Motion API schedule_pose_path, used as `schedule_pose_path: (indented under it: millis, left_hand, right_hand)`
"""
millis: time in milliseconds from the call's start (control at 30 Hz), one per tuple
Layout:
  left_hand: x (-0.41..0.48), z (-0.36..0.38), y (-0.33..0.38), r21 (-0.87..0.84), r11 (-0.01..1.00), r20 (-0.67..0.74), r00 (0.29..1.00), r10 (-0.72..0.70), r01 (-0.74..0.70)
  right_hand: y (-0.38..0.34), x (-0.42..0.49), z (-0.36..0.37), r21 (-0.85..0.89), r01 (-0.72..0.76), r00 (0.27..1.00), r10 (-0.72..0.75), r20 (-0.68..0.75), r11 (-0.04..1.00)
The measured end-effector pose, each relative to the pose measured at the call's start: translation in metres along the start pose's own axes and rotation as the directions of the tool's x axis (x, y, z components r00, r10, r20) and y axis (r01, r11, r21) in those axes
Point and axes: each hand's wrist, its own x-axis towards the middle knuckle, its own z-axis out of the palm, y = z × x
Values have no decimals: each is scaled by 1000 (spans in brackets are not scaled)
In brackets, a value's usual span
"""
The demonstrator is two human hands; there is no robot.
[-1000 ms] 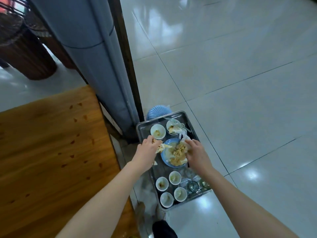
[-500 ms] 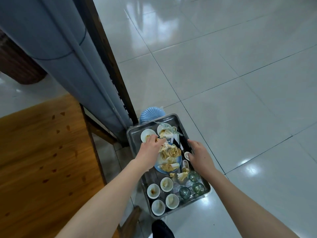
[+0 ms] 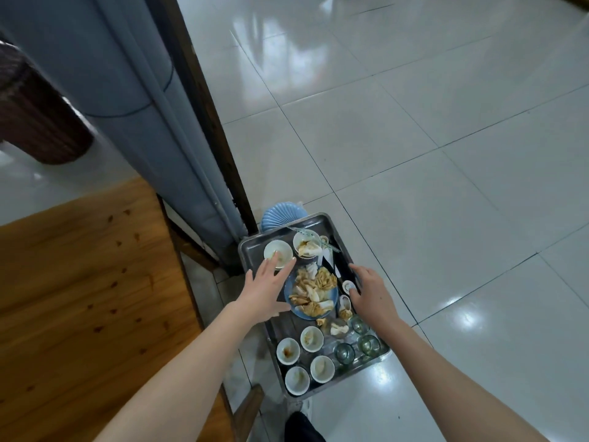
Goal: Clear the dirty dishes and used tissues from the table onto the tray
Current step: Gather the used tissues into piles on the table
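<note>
"Honey-brown wooden tabletop fills the left, with a grey padded column and a dark wooden post crowding behind it. Then?"

"Rectangular steel tray beside the post, carrying small white bowls, a round blue plate heaped with crumpled stained tissues, and clear glass cups."

"Hands?"

"Left hand has its fingers spread straight over the far white bowl. Right hand is slack, holding nothing, at the tray's right rim. Beyond lies open glossy white tiled floor."

The tray lies right of the table; bowls sit before and behind its central plate.
</note>
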Motion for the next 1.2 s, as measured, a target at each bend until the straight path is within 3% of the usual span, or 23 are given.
schedule_pose_path:
  millis: [367,767,1033,1200]
  left_hand:
    - [-129,0,-80,-188,974,-276,945,-177,127]
    - [-340,73,-211,-302,894,-357,830,-429,332]
    - [-481,135,-283,-401,776,-324,717,-617,487]
    - [-540,165,-314,-491,674,-283,630,-723,553]
  right_hand:
    - [-101,-49,41,-119,184,983,-181,38,976]
    - [-257,-180,151,-206,505,863,-479,162,838]
    - [-341,-272,245,-189,664,741,-605,292,723]
    - [-381,-313,291,-168,700,704,-632,325,694]
